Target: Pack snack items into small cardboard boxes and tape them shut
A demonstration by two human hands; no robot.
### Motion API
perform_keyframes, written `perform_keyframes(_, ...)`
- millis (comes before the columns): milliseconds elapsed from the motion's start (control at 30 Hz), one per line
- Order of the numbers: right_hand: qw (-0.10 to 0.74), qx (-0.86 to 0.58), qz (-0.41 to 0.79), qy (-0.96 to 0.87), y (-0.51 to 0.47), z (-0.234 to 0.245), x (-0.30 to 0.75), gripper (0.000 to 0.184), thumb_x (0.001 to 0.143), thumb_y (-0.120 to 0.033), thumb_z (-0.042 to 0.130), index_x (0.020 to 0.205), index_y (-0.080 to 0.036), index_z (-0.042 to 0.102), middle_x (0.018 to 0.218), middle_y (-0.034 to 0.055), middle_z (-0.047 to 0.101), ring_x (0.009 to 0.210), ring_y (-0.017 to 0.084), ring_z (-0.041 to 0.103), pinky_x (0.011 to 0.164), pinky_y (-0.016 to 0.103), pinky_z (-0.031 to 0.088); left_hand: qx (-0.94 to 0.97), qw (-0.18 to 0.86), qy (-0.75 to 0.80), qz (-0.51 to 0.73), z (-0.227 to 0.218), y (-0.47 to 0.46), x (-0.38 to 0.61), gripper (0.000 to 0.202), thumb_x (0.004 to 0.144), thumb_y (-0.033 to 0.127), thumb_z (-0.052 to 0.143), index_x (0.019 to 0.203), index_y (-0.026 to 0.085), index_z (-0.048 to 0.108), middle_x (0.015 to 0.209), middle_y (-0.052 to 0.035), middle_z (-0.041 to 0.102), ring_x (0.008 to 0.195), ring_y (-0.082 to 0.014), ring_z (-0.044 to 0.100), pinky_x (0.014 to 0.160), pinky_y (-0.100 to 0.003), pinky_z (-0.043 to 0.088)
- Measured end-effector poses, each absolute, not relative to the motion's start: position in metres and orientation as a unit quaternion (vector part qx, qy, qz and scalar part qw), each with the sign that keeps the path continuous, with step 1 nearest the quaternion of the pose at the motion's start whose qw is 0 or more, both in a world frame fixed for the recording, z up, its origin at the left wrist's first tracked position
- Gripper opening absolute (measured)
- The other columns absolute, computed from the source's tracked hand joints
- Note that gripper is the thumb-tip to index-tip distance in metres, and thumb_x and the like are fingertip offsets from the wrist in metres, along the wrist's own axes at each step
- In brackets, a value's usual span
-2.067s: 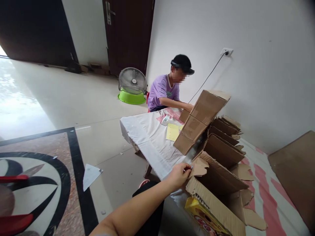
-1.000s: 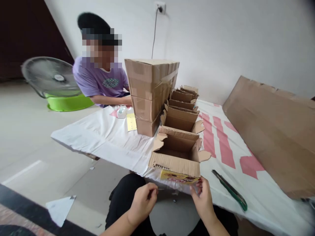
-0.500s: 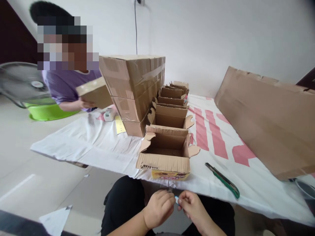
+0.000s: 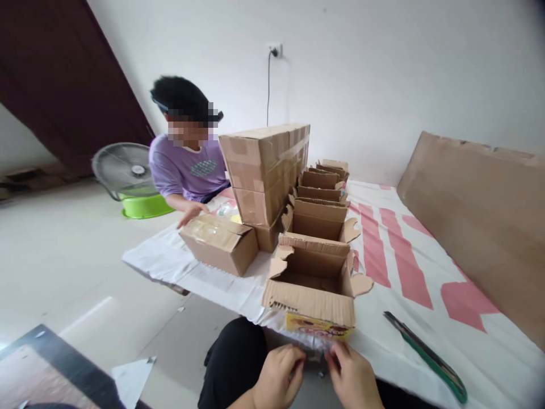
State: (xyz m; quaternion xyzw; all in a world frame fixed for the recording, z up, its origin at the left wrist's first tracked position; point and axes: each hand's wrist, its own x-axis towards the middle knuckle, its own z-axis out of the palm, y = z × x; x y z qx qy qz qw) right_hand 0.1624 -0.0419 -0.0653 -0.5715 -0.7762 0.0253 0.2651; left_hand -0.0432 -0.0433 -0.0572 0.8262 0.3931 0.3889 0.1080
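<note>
Open cardboard box (image 4: 315, 300) stands at the near edge of the table (image 4: 164, 255). The left hand (image 4: 279, 372) and right hand (image 4: 354, 376) have moved apart before it, fingers curled; whether they grasp something, I cannot tell. A taped carton (image 4: 215, 241) now rests near the co-worker's hand (image 4: 193, 212).

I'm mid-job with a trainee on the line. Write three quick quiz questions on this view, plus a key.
1. True or false: the green-handled cutter lies on the tablecloth.
2. Which is the wearer's right hand nearest to?
A) the fan
B) the yellow printed panel
C) the wall socket
3. Fill in, open or closed: the top of the cardboard box at the co-worker's hand is ____.

Key: 1. True. 2. B. 3. Closed.
</note>
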Motion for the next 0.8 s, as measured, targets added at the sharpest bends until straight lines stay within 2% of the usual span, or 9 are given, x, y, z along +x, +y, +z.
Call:
perform_keyframes(133,0.272,-0.541,0.102,-0.789,-0.042,-0.072,0.177,0.021,0.090,-0.031,0.050,0.071,-0.024,0.055,0.065,-0.0012,0.065,0.058,0.014,0.064,0.056,0.022,0.042,0.815,0.099,0.407,0.400,-0.053,-0.037,-0.052,0.019,0.082,0.008,0.045,0.093,0.024,0.049,0.073,-0.0021,0.066,0.064,-0.0170,0.065,0.060,-0.026,0.054)
perform_keyframes(233,0.258,-0.593,0.124,-0.752,-0.039,-0.069,0.205,0.024,0.089,-0.038,0.050,0.069,-0.026,0.056,0.063,-0.0018,0.065,0.057,0.016,0.063,0.055,0.023,0.044,0.808,0.097,0.408,0.414,-0.049,-0.034,-0.055,0.019,0.083,0.008,0.045,0.092,0.024,0.050,0.072,-0.0020,0.065,0.062,-0.0166,0.064,0.059,-0.026,0.053)
perform_keyframes(400,0.183,-0.729,0.110,-0.650,-0.031,-0.055,0.268,0.029,0.079,-0.044,0.055,0.056,-0.027,0.050,0.051,-0.0013,0.061,0.047,0.019,0.057,0.046,0.028,0.035,0.808,0.100,0.385,0.434,-0.047,-0.031,-0.058,0.019,0.083,0.007,0.045,0.092,0.023,0.049,0.070,-0.0020,0.064,0.060,-0.0153,0.063,0.056,-0.023,0.051)
perform_keyframes(500,0.154,-0.758,0.110,-0.624,-0.031,-0.051,0.287,0.023,0.074,-0.045,0.061,0.061,-0.028,0.054,0.052,-0.0009,0.062,0.047,0.019,0.059,0.047,0.029,0.033,0.806,0.076,0.385,0.444,-0.047,-0.027,-0.060,0.016,0.083,0.008,0.047,0.088,0.023,0.049,0.066,-0.0007,0.060,0.057,-0.0143,0.060,0.054,-0.022,0.049)
perform_keyframes(600,0.150,-0.758,0.125,-0.622,-0.030,-0.051,0.291,0.012,0.080,-0.035,0.053,0.074,-0.028,0.061,0.063,0.0012,0.069,0.060,0.021,0.066,0.055,0.029,0.041,0.772,0.043,0.426,0.469,-0.046,-0.020,-0.070,0.012,0.084,0.012,0.050,0.081,0.023,0.047,0.062,0.0019,0.056,0.052,-0.0124,0.056,0.049,-0.020,0.045)
perform_keyframes(667,0.148,-0.750,0.134,-0.630,-0.028,-0.050,0.292,0.019,0.083,-0.029,0.045,0.076,-0.027,0.062,0.071,0.0036,0.071,0.069,0.023,0.069,0.063,0.031,0.045,0.750,0.022,0.451,0.483,-0.046,-0.014,-0.079,0.013,0.085,0.017,0.053,0.078,0.024,0.045,0.061,0.0034,0.053,0.049,-0.0116,0.053,0.048,-0.020,0.044)
perform_keyframes(733,0.184,-0.739,0.115,-0.638,-0.024,-0.049,0.291,0.024,0.085,-0.032,0.042,0.080,-0.025,0.064,0.085,0.0076,0.072,0.081,0.025,0.069,0.073,0.034,0.049,0.743,0.009,0.463,0.483,-0.049,-0.009,-0.089,0.015,0.083,0.022,0.058,0.077,0.024,0.045,0.061,0.0042,0.052,0.049,-0.0117,0.052,0.048,-0.021,0.046)
perform_keyframes(800,0.250,-0.710,0.110,-0.649,-0.019,-0.048,0.284,0.028,0.084,-0.038,0.046,0.096,-0.022,0.066,0.102,0.0112,0.070,0.090,0.026,0.067,0.082,0.036,0.050,0.738,-0.005,0.478,0.476,-0.055,-0.004,-0.096,0.020,0.078,0.030,0.066,0.081,0.024,0.048,0.067,0.0024,0.056,0.056,-0.0143,0.058,0.052,-0.023,0.050)
